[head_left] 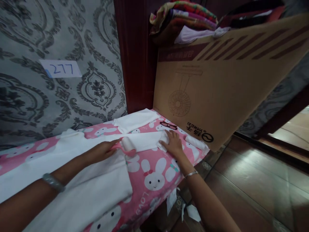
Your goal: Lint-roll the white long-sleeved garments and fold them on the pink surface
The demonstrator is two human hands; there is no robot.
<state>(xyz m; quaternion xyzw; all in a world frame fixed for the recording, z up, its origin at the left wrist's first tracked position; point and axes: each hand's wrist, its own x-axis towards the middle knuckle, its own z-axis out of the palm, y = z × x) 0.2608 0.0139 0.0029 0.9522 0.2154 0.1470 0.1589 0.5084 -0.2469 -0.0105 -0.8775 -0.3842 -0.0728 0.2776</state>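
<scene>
A white long-sleeved garment [96, 187] lies spread over a pink cloth [138, 172] printed with white rabbits. My left hand [108, 149] is closed around the pink handle of a lint roller [127, 145]. The roller's white drum rests at or just above the sleeve [147, 141]; the exact contact is hard to tell. At the sleeve's far end, my right hand [174, 144] grips the bunched cuff between thumb and fingers. Dark-framed glasses [168, 125] lie just beyond that hand. To its right is a white roll [196, 141].
Behind the table stands a large cardboard box [217, 90], with folded cloths [190, 16] on top. Patterned wallpaper [96, 87] carries a paper label [61, 68] reading 277. Paper scraps [193, 213] lie on the tiled floor [256, 180] below the table edge.
</scene>
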